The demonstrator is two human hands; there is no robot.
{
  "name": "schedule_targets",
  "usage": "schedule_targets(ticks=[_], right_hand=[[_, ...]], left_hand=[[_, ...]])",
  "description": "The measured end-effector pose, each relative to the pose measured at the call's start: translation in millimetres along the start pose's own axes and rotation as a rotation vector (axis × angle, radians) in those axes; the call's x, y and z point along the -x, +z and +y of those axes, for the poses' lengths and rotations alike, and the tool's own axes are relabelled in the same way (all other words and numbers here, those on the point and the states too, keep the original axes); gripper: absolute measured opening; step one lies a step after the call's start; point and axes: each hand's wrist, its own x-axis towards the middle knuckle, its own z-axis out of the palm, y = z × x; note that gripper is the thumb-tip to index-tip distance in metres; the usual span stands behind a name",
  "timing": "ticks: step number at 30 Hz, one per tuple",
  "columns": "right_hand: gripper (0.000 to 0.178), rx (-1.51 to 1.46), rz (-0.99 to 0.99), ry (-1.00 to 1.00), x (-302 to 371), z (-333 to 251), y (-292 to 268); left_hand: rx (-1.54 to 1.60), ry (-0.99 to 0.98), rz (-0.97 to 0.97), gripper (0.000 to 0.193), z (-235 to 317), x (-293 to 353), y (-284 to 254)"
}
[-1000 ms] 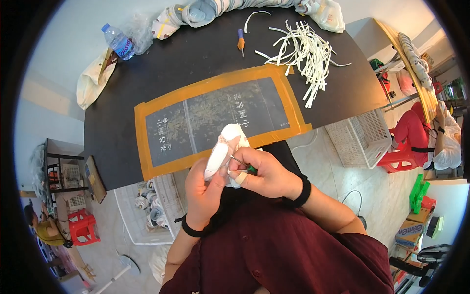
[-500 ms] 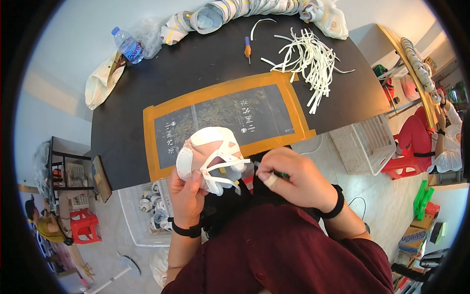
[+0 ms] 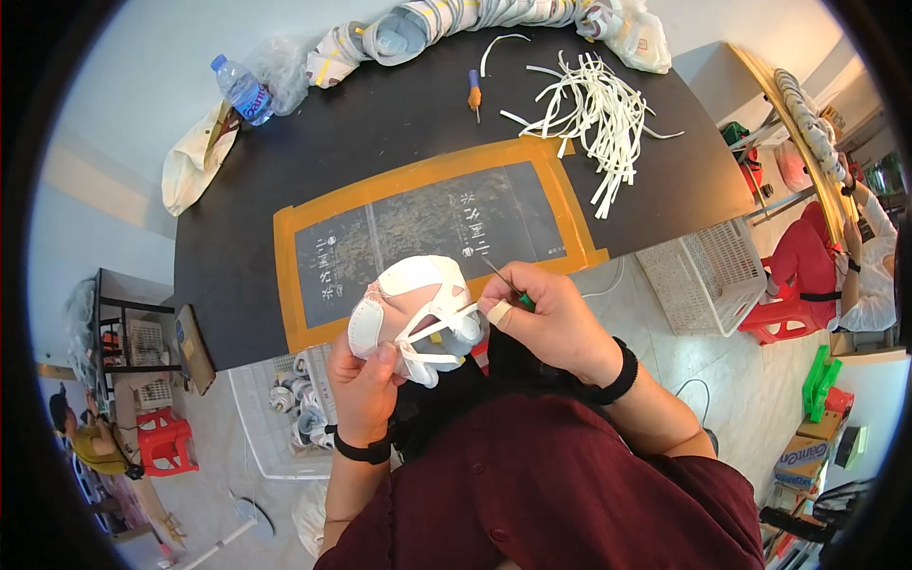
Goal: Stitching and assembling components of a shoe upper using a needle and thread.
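My left hand (image 3: pixel 366 385) grips a white and pale pink shoe upper (image 3: pixel 399 302) by its near left side, thumb on top. Narrow white straps (image 3: pixel 432 328) cross over the upper's opening. One strap's end runs to the fingertips of my right hand (image 3: pixel 551 318), which look pinched on it. That hand is also closed round an awl (image 3: pixel 524 300) with a dark green handle. Its thin metal shaft points up and left, past the upper. A bandage covers part of the right thumb. The upper is held in the air just off the table's near edge.
On the dark table (image 3: pixel 313 142) lie a taped sheet (image 3: pixel 418 228), a pile of white strips (image 3: pixel 598 123) and an orange-handled awl (image 3: pixel 474 95). Stacked shoe uppers (image 3: pixel 446 19) and a water bottle (image 3: pixel 242 90) line the back. White crates (image 3: pixel 698 285) stand below; a person sits at right.
My right hand has turned, so the awl's shaft now points up and away. Its fingertips have come to the strap's end. The upper has shifted slightly right in my left hand.
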Motion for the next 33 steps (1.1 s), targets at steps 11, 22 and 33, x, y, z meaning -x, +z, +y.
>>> schedule_targets(ticks=[11,22,33], right_hand=[[0.007,-0.091,0.152,-0.138,13,3,-4],[0.016,0.227,-0.143,-0.202,22,3,28],[0.012,0.967,0.046,-0.298,4,-10,-34]], left_hand=[[-0.101,0.013,0.013,0.035,1,2,-3],[-0.628,0.289,-0.124,0.018,24,-3,12],[-0.258,-0.472,-0.111,0.028,59,-18,-16]])
